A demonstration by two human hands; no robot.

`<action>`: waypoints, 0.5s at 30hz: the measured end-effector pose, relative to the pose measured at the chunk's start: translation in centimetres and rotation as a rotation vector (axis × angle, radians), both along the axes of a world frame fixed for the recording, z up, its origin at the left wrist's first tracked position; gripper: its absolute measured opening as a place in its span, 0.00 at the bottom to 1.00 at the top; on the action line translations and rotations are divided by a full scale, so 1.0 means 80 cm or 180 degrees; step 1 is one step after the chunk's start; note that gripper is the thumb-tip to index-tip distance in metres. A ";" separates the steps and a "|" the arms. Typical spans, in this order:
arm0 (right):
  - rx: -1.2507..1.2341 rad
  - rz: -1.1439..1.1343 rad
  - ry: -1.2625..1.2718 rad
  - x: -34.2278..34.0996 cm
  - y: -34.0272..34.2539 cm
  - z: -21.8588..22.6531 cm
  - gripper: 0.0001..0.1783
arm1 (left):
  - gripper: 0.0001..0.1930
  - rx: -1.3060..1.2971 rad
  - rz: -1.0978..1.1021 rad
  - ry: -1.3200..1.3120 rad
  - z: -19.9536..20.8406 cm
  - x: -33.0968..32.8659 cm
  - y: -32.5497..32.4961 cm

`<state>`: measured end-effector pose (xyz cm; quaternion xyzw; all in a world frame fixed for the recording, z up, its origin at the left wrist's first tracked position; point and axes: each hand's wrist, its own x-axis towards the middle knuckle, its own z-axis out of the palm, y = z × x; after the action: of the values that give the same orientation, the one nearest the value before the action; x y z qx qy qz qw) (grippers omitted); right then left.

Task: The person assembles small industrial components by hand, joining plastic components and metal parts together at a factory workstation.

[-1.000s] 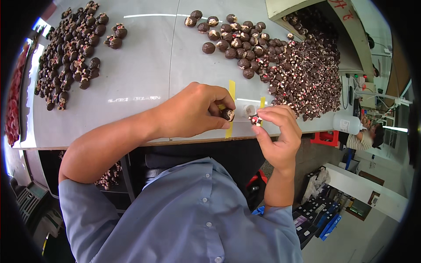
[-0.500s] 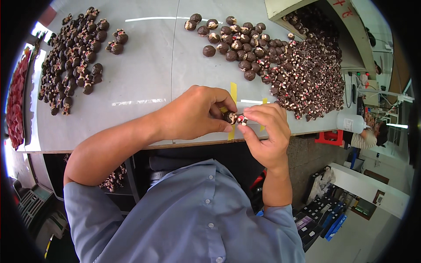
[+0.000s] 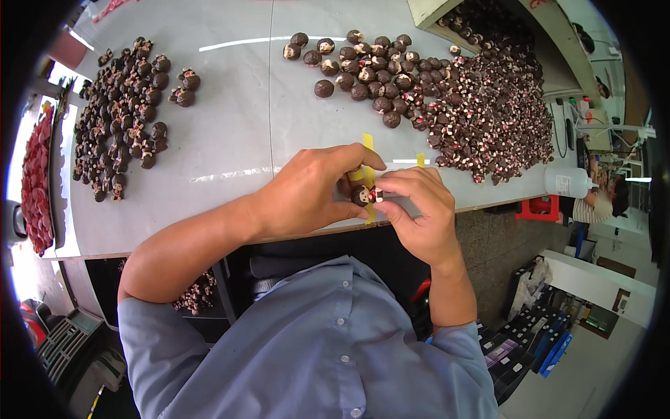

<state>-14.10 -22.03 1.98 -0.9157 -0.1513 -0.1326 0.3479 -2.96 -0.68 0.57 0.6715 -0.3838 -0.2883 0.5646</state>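
Observation:
Between my hands, over the table's near edge, is a small doll figurine. Its round head (image 3: 361,195), dark-haired with a pale face, meets a little body (image 3: 377,195) in dark, white and red. My left hand (image 3: 307,187) curls round the head side, index finger arched above it and thumb below; its other fingertips are partly hidden. With thumb and index finger, my right hand (image 3: 422,208) pinches the body. Strips of yellow tape (image 3: 368,142) are stuck on the table just beyond the hands.
Finished-looking figurines (image 3: 122,119) lie in a heap on the table's left. Loose dark heads (image 3: 370,70) are spread at the far middle, beside a large pile of small bodies (image 3: 488,112) by a box-like wooden frame (image 3: 558,35). A white bottle (image 3: 567,183) and red stool (image 3: 539,208) are at right.
Head and body, side by side with a slight gap before, now appear joined. My left index finger has lifted and stretched out above the head. The whole view has shifted slightly.

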 end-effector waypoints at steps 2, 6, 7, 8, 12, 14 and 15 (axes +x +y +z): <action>0.0089 -0.0198 -0.0024 -0.002 0.000 0.000 0.17 | 0.24 -0.0056 -0.0030 -0.0254 0.002 -0.001 -0.002; 0.0425 -0.0650 -0.0126 -0.016 -0.022 -0.006 0.13 | 0.24 -0.0043 -0.0045 -0.0760 -0.011 0.000 -0.002; 0.0409 -0.0675 -0.0139 -0.019 -0.030 -0.006 0.13 | 0.24 0.0012 0.0029 -0.0984 -0.013 0.001 -0.001; 0.0308 -0.0963 -0.0237 -0.023 -0.037 -0.006 0.11 | 0.24 -0.0012 0.0010 -0.0992 -0.013 0.004 0.000; -0.0265 -0.2075 -0.0418 -0.035 -0.075 -0.013 0.06 | 0.22 0.0457 0.0600 -0.1605 -0.007 0.018 0.008; -0.0650 -0.1984 -0.0415 -0.036 -0.090 -0.013 0.07 | 0.20 0.0706 0.0952 -0.1738 0.001 0.031 0.013; -0.1028 -0.1875 -0.0399 -0.035 -0.094 -0.013 0.08 | 0.20 0.0705 0.0934 -0.1760 0.004 0.038 0.017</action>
<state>-16.92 -29.58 0.92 -0.9534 0.0795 -0.2577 0.1353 0.09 0.66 0.89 0.8297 -0.3880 -0.0507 0.3981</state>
